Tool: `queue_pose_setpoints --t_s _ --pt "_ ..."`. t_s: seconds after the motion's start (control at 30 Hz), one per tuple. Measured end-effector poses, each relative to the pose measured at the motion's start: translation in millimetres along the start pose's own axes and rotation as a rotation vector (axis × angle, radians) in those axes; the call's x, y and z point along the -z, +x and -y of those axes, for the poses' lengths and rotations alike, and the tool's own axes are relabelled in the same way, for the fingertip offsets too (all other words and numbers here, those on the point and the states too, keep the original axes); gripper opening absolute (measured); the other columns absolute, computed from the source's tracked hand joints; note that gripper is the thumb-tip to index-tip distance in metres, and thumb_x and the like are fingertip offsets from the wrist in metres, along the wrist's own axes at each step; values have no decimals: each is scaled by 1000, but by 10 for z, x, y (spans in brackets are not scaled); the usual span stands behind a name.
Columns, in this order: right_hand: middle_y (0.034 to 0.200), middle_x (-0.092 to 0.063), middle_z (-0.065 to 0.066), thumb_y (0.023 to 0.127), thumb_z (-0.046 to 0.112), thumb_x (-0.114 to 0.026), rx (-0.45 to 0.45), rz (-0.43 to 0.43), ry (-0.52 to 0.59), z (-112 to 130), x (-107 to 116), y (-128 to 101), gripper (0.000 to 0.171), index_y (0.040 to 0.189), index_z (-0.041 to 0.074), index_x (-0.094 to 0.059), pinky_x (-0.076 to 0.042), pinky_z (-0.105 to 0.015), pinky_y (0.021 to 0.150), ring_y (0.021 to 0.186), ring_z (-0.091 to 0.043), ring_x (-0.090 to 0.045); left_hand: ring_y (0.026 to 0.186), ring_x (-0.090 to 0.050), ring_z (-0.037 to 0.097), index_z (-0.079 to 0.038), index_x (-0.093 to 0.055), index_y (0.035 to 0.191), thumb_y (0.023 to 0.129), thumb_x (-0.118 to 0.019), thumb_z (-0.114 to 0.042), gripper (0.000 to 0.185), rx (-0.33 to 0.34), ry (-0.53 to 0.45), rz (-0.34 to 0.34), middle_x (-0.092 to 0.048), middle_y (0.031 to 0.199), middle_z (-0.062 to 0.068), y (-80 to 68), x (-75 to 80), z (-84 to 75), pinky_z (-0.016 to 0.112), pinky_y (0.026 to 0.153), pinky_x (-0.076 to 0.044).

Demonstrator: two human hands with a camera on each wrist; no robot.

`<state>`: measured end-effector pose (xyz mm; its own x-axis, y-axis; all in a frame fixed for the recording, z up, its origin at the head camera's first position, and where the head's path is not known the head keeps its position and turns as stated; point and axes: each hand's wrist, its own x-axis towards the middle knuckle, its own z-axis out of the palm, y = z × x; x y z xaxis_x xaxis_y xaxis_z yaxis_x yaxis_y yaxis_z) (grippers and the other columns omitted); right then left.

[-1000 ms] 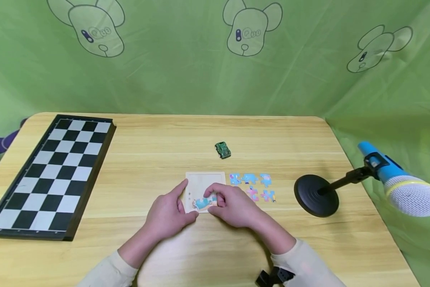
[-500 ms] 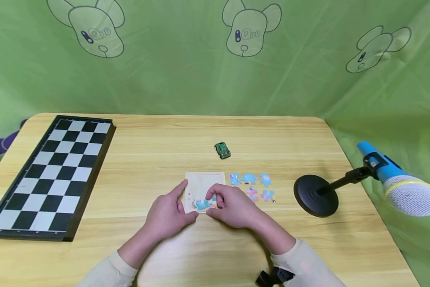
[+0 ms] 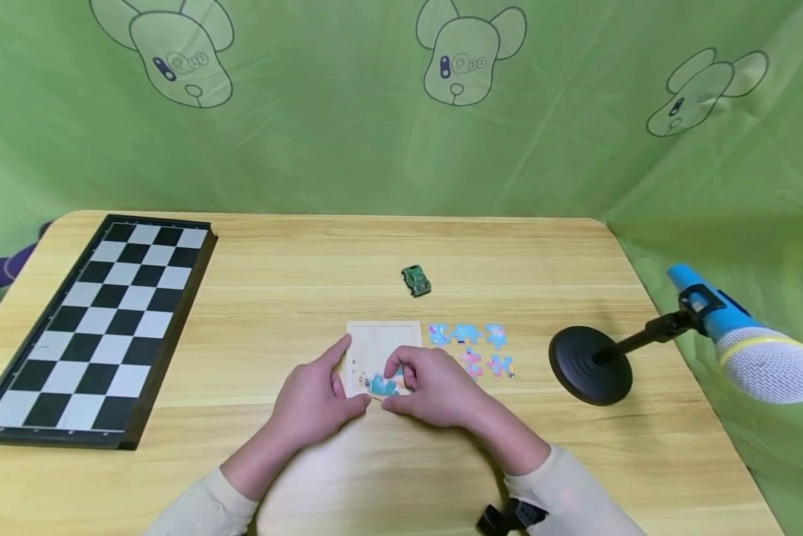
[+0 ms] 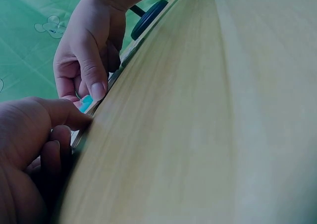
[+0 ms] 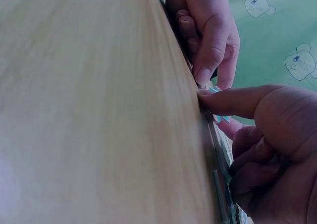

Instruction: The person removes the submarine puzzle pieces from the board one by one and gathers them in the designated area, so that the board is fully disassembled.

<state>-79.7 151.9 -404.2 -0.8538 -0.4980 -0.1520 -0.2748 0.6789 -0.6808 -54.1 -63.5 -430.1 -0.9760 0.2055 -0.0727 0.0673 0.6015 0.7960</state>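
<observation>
A small pale wooden puzzle tray [image 3: 377, 339] lies on the table in the head view. My left hand [image 3: 315, 402] grips its left side, index finger along the side edge and thumb at the near left corner. My right hand [image 3: 437, 387] pinches a blue jigsaw piece [image 3: 382, 385] over the near part of the tray, thumb at the near rim; its fingers hide part of the piece. Both thumb tips almost meet at the near rim in the right wrist view. Several loose jigsaw pieces [image 3: 466, 333], blue and pink, lie right of the tray.
A green toy car [image 3: 416, 281] stands beyond the tray. A black-and-white chessboard [image 3: 106, 327] lies at the left. At the right stands a blue microphone [image 3: 729, 320] on a stand with a round black base [image 3: 590, 365]. Green cloth [image 3: 347, 164] hangs behind the table.
My right thumb and the blue jigsaw piece have shifted slightly toward the tray's near rim, and the piece lies at a somewhat different angle. My left hand has stayed put.
</observation>
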Motion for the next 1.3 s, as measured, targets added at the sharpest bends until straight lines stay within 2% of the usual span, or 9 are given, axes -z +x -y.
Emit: queue_pose_setpoints --t_s 0.43,0.67,0.83,1.07,1.3 --pt "57 -40 7 82 21 -83 -19 -54 36 44 22 -17 30 105 16 -64 -42 -29 57 50 -5 -35 48 -51 9 -5 -43 151 74 -85 -26 90 16 8 7 -53 57 -9 0 4 -3 31 48 -40" --pt "57 -41 9 79 25 -87 -9 -48 -27 26 -14 0 32 101 17 -65 -41 -27 54 50 -4 -35 48 -51 9 -5 -43 151 73 -85 -25 90 3 5 -3 -53 56 -9 0 5 -2 30 48 -40" --pt "57 -41 7 79 21 -86 -23 -47 6 50 7 -26 30 99 15 -65 -42 -28 55 50 -5 -36 48 -51 9 -5 -43 151 73 -85 -24 90 0 -3 -2 -53 56 -9 -1 4 -4 30 48 -40" --pt "56 -37 6 78 17 -86 -52 -80 62 57 153 -156 30 100 16 -66 -40 -28 56 50 -6 -33 48 -51 9 -5 -42 152 74 -85 -25 91 10 4 7 -53 57 -9 -2 -1 -5 31 48 -40" --pt "59 -36 8 77 13 -86 -30 -86 105 -83 337 -391 31 101 14 -66 -46 -31 71 53 -5 -34 49 -51 10 -6 -41 152 75 -84 -25 91 17 5 5 -53 57 -9 -10 1 -18 31 50 -40"
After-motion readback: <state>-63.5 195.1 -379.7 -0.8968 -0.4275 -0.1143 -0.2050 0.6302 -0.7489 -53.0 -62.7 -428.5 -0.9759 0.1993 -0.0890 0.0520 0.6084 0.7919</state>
